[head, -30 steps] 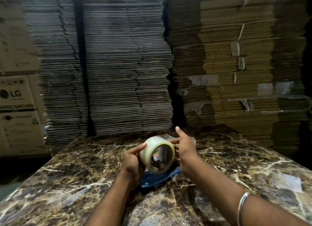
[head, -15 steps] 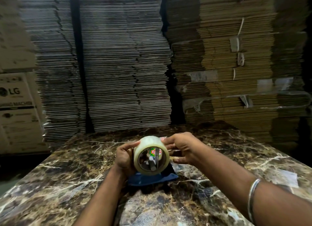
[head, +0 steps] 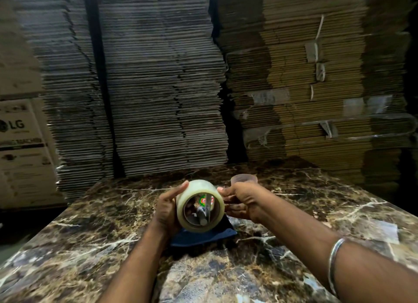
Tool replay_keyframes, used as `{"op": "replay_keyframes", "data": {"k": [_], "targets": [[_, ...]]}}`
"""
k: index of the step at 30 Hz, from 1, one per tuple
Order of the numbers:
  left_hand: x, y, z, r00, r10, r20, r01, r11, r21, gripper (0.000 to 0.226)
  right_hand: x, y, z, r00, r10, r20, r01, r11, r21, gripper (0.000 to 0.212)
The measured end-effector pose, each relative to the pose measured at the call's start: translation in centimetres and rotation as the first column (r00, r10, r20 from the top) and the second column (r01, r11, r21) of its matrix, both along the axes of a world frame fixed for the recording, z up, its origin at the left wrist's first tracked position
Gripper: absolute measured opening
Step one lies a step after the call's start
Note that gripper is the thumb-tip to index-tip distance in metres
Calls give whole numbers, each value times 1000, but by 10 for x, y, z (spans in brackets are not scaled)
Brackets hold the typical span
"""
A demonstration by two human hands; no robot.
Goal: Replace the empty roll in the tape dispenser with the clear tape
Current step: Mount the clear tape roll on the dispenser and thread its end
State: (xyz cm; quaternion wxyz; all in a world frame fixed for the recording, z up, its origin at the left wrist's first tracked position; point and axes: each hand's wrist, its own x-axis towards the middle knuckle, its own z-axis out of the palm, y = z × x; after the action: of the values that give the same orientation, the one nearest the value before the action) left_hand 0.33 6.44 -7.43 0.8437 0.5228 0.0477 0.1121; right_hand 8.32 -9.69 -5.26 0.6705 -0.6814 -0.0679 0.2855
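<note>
Currently: clear tape (head: 200, 206) seating onto blue dispenser (head: 203, 236) spindle; left hand (head: 166, 209) cups roll, right hand (head: 243, 202) fingers curled beside it. Next: press home squarely.

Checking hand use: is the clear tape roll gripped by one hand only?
No, the left hand and right hand flank the clear tape roll.

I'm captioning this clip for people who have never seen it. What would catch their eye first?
First, the fat roll of clear tape at centre, cupped by the left hand over a dark blue dispenser on the brown marble-patterned table. The right hand grips something beside the roll. Behind, tall stacks of flattened cardboard fill the background.
</note>
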Motion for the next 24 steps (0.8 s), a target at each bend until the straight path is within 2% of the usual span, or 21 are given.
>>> {"op": "replay_keyframes", "data": {"k": [4,6,8,9,11,12,14,16,18,21,24], "targets": [[-2,0,1,1000,-10,10,10,1000,-13,50,2,2,-6,1000,-11,-19,13,996,86,6],[-1,1,-4,997,9,72,-6,999,-41,51,2,3,-8,999,-28,-18,30,993,118,8],[0,3,-7,982,100,159,-94,995,-45,29,2,4,-9,999,-48,-11,49,990,130,9],[-1,1,-5,976,95,198,-89,995,-41,17,2,4,-9,999,-50,-9,51,990,132,8],[-3,-1,-3,973,13,232,-5,999,-35,31,3,4,-10,999,-44,-24,47,992,118,5],[-2,-1,-4,973,-1,231,10,999,-40,30,4,3,-11,998,-39,-42,43,994,103,5],[-1,1,-5,983,8,181,0,999,-44,29,5,2,-12,997,-22,-79,28,997,74,7],[1,3,-6,992,22,123,-19,1000,-22,40,4,0,-12,995,-17,-96,23,998,58,14],[1,4,-7,994,35,99,-35,999,3,41,6,-2,-13,996,-20,-92,24,999,40,19],[-1,2,-6,987,30,158,-27,999,-21,32,9,-3,-17,996,-16,-82,16,1000,-4,15],[0,1,-8,972,43,229,-26,997,-76,39,11,-4,-23,998,-14,-63,9,997,-78,14]]}}
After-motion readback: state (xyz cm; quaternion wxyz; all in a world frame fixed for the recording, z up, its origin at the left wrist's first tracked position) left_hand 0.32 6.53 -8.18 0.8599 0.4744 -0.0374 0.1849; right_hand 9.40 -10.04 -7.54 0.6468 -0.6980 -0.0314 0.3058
